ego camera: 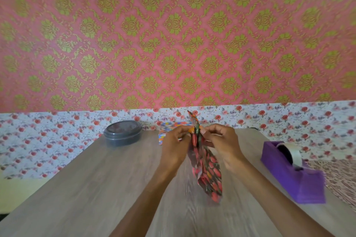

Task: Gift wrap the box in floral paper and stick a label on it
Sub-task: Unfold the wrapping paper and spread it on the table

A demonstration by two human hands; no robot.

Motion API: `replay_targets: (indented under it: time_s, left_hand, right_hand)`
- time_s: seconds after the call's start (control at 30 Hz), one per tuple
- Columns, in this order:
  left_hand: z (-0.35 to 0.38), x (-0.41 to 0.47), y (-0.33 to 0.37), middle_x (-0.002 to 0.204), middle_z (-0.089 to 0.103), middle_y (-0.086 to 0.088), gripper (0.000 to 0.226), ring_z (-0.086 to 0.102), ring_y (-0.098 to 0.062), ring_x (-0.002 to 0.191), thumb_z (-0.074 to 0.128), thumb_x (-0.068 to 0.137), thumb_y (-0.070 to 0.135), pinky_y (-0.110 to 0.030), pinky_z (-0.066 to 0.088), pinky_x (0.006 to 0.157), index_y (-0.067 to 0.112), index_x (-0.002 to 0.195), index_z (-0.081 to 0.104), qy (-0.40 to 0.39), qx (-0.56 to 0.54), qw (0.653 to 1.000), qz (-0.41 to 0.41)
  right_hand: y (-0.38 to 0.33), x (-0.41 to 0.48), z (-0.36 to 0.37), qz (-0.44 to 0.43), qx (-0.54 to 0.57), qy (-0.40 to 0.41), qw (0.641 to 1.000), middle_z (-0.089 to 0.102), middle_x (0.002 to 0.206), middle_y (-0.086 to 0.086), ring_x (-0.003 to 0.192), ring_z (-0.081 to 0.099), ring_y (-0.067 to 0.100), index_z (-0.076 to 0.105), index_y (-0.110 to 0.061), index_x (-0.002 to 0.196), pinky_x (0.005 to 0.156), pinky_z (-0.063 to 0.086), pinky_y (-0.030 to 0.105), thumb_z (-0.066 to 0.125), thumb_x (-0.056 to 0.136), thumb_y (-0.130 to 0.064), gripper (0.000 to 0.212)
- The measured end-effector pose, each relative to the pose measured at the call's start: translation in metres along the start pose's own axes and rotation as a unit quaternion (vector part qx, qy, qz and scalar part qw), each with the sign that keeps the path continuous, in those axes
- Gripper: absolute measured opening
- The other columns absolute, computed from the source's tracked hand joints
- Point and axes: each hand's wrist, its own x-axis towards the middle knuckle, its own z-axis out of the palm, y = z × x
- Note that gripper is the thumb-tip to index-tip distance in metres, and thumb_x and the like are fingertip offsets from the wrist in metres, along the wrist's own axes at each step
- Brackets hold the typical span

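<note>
While your left hand (175, 137) and right hand (220, 139) pinch the upright floral paper (209, 171), the box (168, 124) lies just beyond, nearer your left.

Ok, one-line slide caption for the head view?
Left hand and right hand pinch folded dark floral wrapping paper over the wood-grain table; multicoloured patterned box behind, purple tape dispenser at right.

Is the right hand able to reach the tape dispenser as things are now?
Probably yes, once freed: the right hand pinches the paper, but only table shows between it and the tape dispenser on its side.
</note>
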Motion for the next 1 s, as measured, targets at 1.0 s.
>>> replay_targets:
  time_s: [1.0]
  left_hand:
    - [-0.026, 0.02, -0.015, 0.067, 0.059, -0.009, 0.04, 0.06, -0.025, 0.062, 0.049, 0.094, 0.002, -0.049, 0.051, 0.061, 0.013, 0.13, 0.036, 0.162, 0.188, 0.968, 0.024]
  right_hand:
    - [0.014, 0.015, -0.025, -0.034, -0.167, 0.116, 0.978, 0.066, 0.089, 0.002, 0.068, 0.066, 0.013, 0.057, -0.014, 0.101, 0.062, 0.056, 0.03, 0.062, 0.095, -0.011, 0.009]
